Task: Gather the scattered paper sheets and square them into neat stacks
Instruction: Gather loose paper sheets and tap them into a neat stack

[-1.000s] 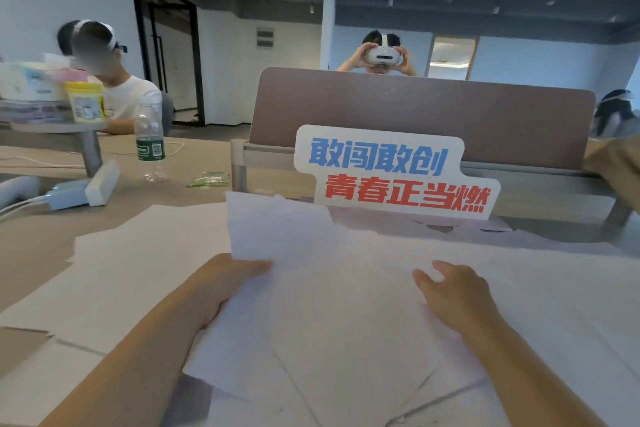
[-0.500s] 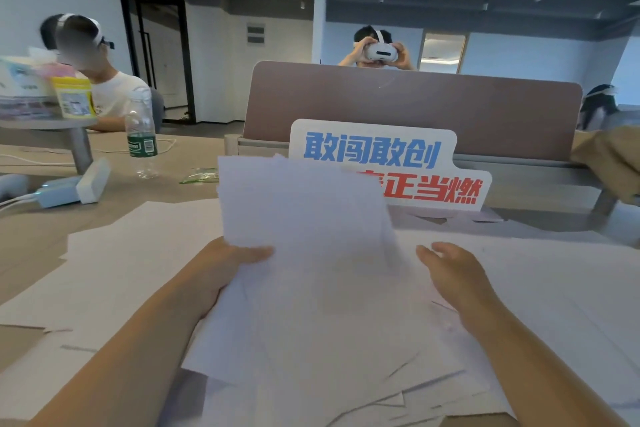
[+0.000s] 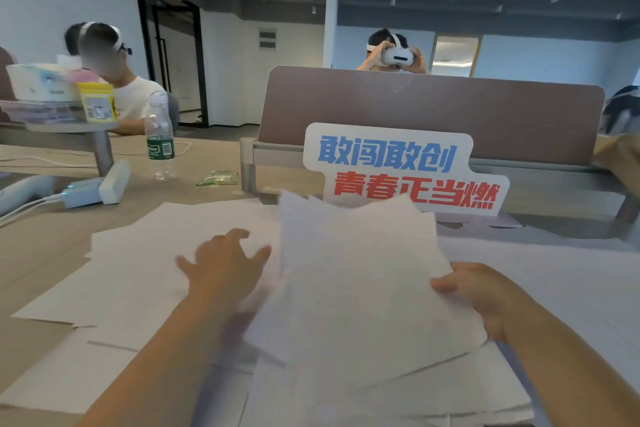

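Worktop (image 3: 41, 253) up close is littered with loose paper sheets (image 3: 138, 288). Right hand (image 3: 485, 298) pinches a raised sheaf (image 3: 353, 288) by its right edge, left hand (image 3: 225, 267) hovers spread-fingered over the sheets alongside, slogan sign (image 3: 398, 166) standing behind.

a slogan sign (image 3: 405, 172) stands near a water bottle (image 3: 159, 139).
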A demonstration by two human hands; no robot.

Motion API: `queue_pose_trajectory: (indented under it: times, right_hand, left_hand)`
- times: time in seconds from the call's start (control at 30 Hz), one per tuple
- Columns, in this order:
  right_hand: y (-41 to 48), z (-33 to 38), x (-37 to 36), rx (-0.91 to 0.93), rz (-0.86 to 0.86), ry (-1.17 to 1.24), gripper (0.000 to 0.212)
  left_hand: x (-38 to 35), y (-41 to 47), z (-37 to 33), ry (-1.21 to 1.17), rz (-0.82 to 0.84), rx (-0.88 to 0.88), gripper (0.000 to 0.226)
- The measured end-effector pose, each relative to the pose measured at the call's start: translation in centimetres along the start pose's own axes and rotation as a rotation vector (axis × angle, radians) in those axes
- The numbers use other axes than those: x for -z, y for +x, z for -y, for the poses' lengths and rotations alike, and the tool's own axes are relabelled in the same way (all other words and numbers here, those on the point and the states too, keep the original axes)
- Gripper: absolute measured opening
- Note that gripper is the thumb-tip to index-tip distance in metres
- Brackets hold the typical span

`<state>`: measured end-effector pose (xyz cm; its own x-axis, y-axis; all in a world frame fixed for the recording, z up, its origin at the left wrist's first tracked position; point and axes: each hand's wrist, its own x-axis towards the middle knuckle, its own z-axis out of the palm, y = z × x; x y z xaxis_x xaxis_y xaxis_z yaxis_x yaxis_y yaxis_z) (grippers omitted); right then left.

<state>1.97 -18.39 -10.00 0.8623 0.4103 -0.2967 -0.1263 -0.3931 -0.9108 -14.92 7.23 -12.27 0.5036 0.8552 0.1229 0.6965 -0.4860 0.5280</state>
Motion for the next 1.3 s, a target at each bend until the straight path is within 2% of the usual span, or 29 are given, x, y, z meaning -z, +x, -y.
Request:
queue_pose_trajectory:
  times: [0.03, 0.1, 0.17, 0.2, 0.27, 0.37, 0.43, 0.5, 0.53, 0.6, 0.67, 0.7, 0.8, 0.87, 0.93, 0.97, 1.03, 1.1, 1.17, 1.3]
  right_hand:
    - [0.2, -0.1, 0.3, -0.023, -0.013, 0.038, 0.021]
    - [0.5, -0.2, 0.3, -0.045, -0.008, 0.11, 0.022]
    - [0.4, 0.1, 0.1, -0.049, 0.026, 0.149, 0.02]
    - [0.4, 0.2, -0.1, -0.05, 0.041, 0.151, 0.02]
    - [0.3, 0.3, -0.4, -0.051, 0.078, 0.164, 0.022]
    - [0.2, 0.4, -0.9, -0.073, 0.114, 0.179, 0.027]
    - [0.2, 0.3, -1.2, -0.09, 0.126, 0.176, 0.026]
    - [0.2, 0.4, -1.1, -0.106, 0.137, 0.197, 0.025]
    - [0.2, 0.5, -1.1, -0.111, 0.144, 0.212, 0.026]
    - [0.0, 0.8, -1.2, -0.117, 0.179, 0.271, 0.029]
    - [0.1, 1.0, -1.4, -0.13, 0.23, 0.328, 0.053]
    - [0.0, 1.1, -1.6, -0.14, 0.254, 0.332, 0.062]
    - [-0.8, 1.4, -2.7, -0.163, 0.337, 0.291, 0.041]
    - [-1.0, 1.2, -3.5, -0.161, 0.335, 0.209, 0.035]
    - [-0.9, 0.9, -4.0, -0.132, 0.303, 0.132, 0.028]
    - [-1.0, 1.0, -4.2, -0.109, 0.279, 0.097, 0.025]
    - [-1.2, 1.1, -4.3, -0.054, 0.232, 0.057, 0.021]
    - [-1.2, 1.2, -4.0, -0.023, 0.189, 0.083, 0.019]
    - [-1.2, 1.4, -3.6, -0.008, 0.153, 0.142, 0.017]
    - [-1.2, 1.7, -2.7, -0.003, 0.112, 0.241, 0.017]
  left_hand:
    - [-0.1, 0.0, 0.4, 0.259, 0.061, 0.069, 0.066]
    - [-0.7, -0.1, 1.0, 0.397, 0.23, 0.155, 0.075]
    - [-1.5, 0.8, 0.9, 0.294, 0.311, 0.059, 0.068]
    - [-1.5, 1.2, 0.6, 0.167, 0.32, -0.003, 0.061]
    - [-0.7, 1.5, -0.1, -0.003, 0.25, -0.087, 0.051]
    - [0.4, 1.4, 0.3, 0.146, 0.045, -0.09, 0.049]
    - [0.3, 1.9, 1.5, 0.229, 0.126, 0.015, 0.059]
    - [0.3, 2.4, 2.2, 0.216, 0.219, 0.055, 0.064]
    - [0.4, 2.6, 2.2, 0.148, 0.23, 0.048, 0.063]
    - [0.9, 2.5, 1.8, -0.168, 0.257, 0.057, 0.056]
    - [1.8, 2.0, 1.1, -0.594, 0.333, 0.097, 0.041]
    - [2.3, 1.8, 1.1, -0.723, 0.385, 0.134, 0.029]
    - [2.9, 1.6, 1.4, -0.858, 0.435, 0.193, 0.015]
    - [2.5, 2.0, 1.8, -0.722, 0.272, 0.112, 0.012]
    - [2.1, 2.6, 2.4, -0.187, 0.03, 0.006, 0.028]
    - [1.8, 2.8, 3.0, 0.093, -0.016, -0.011, 0.042]
    - [1.2, 3.3, 3.9, 0.354, 0.097, 0.08, 0.063]
    - [0.8, 3.2, 4.3, 0.406, 0.216, 0.132, 0.071]
    - [0.4, 3.0, 4.0, 0.383, 0.244, 0.034, 0.064]
    - [-0.1, 1.0, 1.6, -0.098, 0.208, -0.234, 0.041]
